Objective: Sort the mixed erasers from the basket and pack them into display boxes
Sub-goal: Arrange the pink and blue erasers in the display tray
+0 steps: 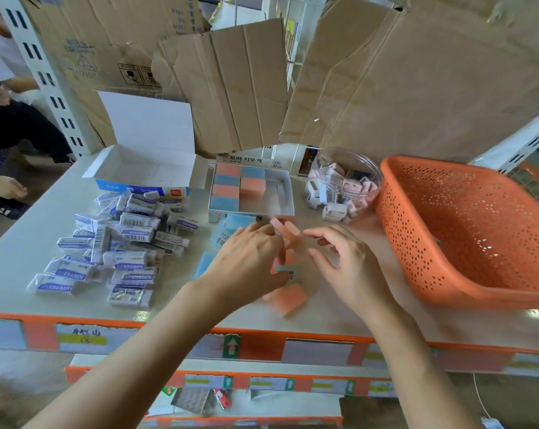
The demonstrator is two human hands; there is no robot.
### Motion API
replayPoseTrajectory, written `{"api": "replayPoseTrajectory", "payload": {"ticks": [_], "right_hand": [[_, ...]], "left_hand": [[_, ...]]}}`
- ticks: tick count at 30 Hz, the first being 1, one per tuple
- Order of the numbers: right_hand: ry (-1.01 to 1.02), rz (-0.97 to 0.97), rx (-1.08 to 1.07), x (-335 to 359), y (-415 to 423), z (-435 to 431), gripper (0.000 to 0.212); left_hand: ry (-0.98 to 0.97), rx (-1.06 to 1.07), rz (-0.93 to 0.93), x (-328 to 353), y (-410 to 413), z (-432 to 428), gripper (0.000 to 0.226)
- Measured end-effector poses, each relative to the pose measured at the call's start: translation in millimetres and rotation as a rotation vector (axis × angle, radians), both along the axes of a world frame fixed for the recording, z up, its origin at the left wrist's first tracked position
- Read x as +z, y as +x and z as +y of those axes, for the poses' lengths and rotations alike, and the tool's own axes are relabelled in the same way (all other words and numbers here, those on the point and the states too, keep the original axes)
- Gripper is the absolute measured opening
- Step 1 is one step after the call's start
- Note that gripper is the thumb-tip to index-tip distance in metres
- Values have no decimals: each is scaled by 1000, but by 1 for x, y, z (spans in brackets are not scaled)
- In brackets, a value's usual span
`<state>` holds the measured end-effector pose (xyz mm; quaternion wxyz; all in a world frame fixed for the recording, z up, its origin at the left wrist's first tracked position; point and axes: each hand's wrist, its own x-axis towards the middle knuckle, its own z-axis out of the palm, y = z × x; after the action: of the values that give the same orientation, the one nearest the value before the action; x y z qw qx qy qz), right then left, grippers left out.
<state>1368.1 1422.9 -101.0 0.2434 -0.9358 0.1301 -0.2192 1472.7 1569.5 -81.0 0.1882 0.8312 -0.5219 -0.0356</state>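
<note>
My left hand [246, 258] grips a small stack of pink erasers [288, 235] just in front of the display box [285, 193]. That box holds pink and blue erasers in rows at its left, with a gap on its right side. My right hand [345, 261] hovers beside the stack with spread, relaxed fingers and holds nothing. One more pink eraser [289, 300] lies on the table below my hands. Loose blue erasers [238, 221] lie by the box front. The orange basket [466, 230] stands at the right, and I see no erasers in it.
A pile of white erasers with purple sleeves [122, 243] covers the left of the table [29, 230]. Behind it stands an open white box [144, 171]. A clear tub of small erasers [345, 184] lies on its side beside the basket. Cardboard sheets [416, 72] wall the back. A person [5, 125] sits far left.
</note>
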Motion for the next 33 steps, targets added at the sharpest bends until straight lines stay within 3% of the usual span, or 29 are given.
{"api": "replayPoseTrajectory", "payload": {"ticks": [6, 9, 12, 15, 18, 22, 27, 29, 33], "right_hand": [[144, -95, 40, 12, 5, 6, 18], [474, -47, 89, 27, 10, 14, 10], [887, 47, 139, 41, 14, 21, 19], [1025, 58, 138, 45, 20, 25, 9], [1066, 20, 109, 44, 25, 23, 23], [966, -59, 133, 46, 28, 23, 30], [917, -118, 169, 49, 34, 29, 34], [913, -116, 167, 48, 37, 30, 31], [896, -98, 178, 49, 39, 28, 16]], "left_hand": [[-203, 7, 223, 6, 10, 5, 22], [-342, -2, 183, 10, 16, 8, 19], [-405, -46, 42, 12, 21, 10, 19], [-439, -71, 55, 12, 25, 13, 26], [-491, -57, 198, 12, 29, 17, 39], [-594, 62, 452, 10, 32, 21, 18], [-639, 90, 925, 15, 34, 18, 9], [-645, 73, 999, 16, 37, 17, 10], [-624, 73, 978, 17, 45, 16, 15]]}}
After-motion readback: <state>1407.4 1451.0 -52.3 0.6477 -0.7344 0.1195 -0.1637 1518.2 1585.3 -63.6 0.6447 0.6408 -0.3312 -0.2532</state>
